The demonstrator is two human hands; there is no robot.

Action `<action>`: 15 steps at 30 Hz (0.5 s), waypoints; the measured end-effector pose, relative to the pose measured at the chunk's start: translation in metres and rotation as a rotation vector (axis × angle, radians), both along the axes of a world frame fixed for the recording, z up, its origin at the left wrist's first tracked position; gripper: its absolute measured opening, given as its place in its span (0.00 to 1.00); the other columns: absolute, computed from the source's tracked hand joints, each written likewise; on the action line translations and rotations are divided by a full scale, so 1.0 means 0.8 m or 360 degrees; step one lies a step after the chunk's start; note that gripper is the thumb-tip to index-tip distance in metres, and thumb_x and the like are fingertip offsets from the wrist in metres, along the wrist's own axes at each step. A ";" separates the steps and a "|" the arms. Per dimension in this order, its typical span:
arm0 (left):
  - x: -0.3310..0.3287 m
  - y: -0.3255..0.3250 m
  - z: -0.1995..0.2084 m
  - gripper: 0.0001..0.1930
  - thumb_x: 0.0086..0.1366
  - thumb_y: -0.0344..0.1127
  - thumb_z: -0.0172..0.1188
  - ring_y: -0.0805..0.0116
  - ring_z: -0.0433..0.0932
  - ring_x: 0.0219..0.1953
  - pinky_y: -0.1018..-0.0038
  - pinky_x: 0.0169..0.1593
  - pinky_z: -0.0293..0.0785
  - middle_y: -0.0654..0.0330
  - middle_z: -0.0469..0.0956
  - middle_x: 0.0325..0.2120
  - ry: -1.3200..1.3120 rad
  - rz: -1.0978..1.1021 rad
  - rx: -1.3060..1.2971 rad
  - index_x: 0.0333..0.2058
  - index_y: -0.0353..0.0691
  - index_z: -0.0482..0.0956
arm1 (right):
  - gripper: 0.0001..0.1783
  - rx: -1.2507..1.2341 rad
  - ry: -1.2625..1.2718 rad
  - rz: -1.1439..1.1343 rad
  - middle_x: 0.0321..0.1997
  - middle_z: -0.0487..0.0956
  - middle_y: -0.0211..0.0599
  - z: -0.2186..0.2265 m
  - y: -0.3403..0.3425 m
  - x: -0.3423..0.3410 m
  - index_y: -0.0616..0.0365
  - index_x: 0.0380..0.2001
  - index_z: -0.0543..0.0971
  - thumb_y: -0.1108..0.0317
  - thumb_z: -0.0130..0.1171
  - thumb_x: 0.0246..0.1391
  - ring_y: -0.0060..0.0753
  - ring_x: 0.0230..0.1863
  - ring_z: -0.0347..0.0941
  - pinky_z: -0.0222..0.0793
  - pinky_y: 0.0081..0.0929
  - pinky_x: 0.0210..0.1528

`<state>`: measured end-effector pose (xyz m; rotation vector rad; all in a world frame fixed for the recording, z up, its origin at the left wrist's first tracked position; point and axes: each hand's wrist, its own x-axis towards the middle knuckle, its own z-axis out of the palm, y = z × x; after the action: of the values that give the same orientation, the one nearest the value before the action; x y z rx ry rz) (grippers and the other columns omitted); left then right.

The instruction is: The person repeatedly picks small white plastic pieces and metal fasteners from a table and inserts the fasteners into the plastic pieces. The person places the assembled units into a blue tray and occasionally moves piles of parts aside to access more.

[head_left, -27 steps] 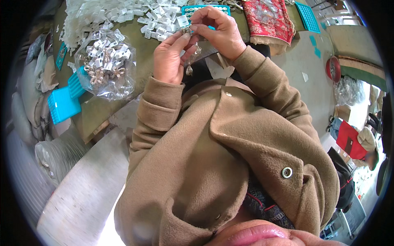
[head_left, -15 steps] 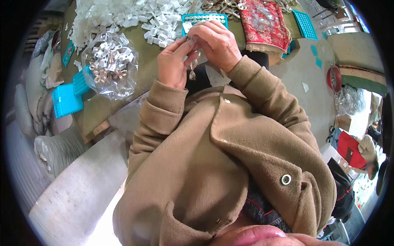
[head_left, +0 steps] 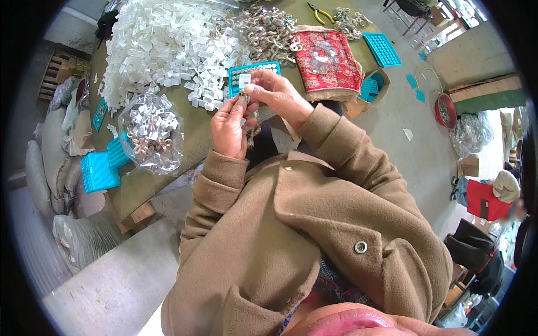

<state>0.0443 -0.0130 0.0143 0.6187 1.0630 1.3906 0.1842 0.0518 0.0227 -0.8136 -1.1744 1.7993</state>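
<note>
My left hand (head_left: 228,130) is closed, thumb and fingers pinching a small dark metallic piece (head_left: 245,97). A beige-brown braided loop (head_left: 254,133) hangs below these fingers, partly hidden. My right hand (head_left: 282,96) meets it from the right, thumb and forefinger brought close together. At its fingertips shows a small white rectangular piece (head_left: 245,80); whether those fingers grip it or it lies on the tray behind is unclear. Just beyond both hands lies a turquoise tray (head_left: 271,66) holding rows of round whitish pieces.
A large heap of clear and white plastic pieces (head_left: 162,42) covers the far table. A clear bag (head_left: 150,134) of tags and loops stands left, near stacked turquoise trays (head_left: 101,172). Braided loops (head_left: 268,33), a red patterned cloth (head_left: 327,61) and yellow-handled pliers (head_left: 320,13) lie to the right.
The view has shifted, so the table and hands sit lower and more of the far table shows. My hands stay together at the small piece; the right fingers have changed their grip slightly.
</note>
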 end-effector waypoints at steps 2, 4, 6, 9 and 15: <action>0.010 0.003 0.001 0.11 0.69 0.33 0.59 0.79 0.79 0.36 0.81 0.33 0.74 0.66 0.81 0.36 -0.0118 0.0000 -0.0086 0.47 0.39 0.79 | 0.18 0.0103 -0.0180 -0.0004 0.32 0.79 0.32 0.000 -0.008 0.003 0.66 0.44 0.77 0.60 0.61 0.61 0.21 0.31 0.74 0.73 0.22 0.35; 0.020 0.005 0.004 0.10 0.70 0.33 0.57 0.79 0.77 0.36 0.81 0.33 0.73 0.65 0.81 0.36 -0.0120 -0.0108 -0.0013 0.47 0.40 0.79 | 0.17 0.0373 -0.0516 -0.0169 0.28 0.80 0.29 0.001 -0.012 0.007 0.64 0.33 0.82 0.57 0.61 0.61 0.17 0.30 0.74 0.72 0.22 0.32; 0.029 0.004 0.006 0.10 0.70 0.33 0.57 0.78 0.78 0.37 0.81 0.33 0.73 0.64 0.81 0.37 -0.0089 -0.0216 -0.0039 0.48 0.40 0.79 | 0.15 0.0079 -0.0163 -0.0108 0.29 0.81 0.31 0.002 -0.011 0.023 0.62 0.34 0.83 0.59 0.61 0.61 0.16 0.29 0.74 0.72 0.21 0.32; 0.026 0.007 0.003 0.12 0.69 0.36 0.59 0.77 0.81 0.38 0.85 0.31 0.76 0.62 0.82 0.39 -0.0323 -0.0378 -0.0239 0.49 0.44 0.78 | 0.13 -0.0220 0.0065 0.0023 0.30 0.83 0.31 -0.002 -0.007 0.051 0.63 0.39 0.84 0.63 0.58 0.63 0.16 0.27 0.75 0.73 0.20 0.33; 0.042 0.025 -0.037 0.10 0.67 0.36 0.62 0.77 0.81 0.35 0.88 0.25 0.74 0.63 0.81 0.37 -0.1141 -0.0481 -0.0622 0.46 0.43 0.77 | 0.16 -0.0294 0.0125 0.0164 0.37 0.83 0.32 -0.017 0.000 0.080 0.64 0.46 0.81 0.62 0.56 0.65 0.17 0.29 0.74 0.73 0.20 0.35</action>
<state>0.0782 0.0069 -0.0157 -0.0268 0.5961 0.9760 0.2481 0.0515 0.0092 -0.7916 -1.0271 2.0287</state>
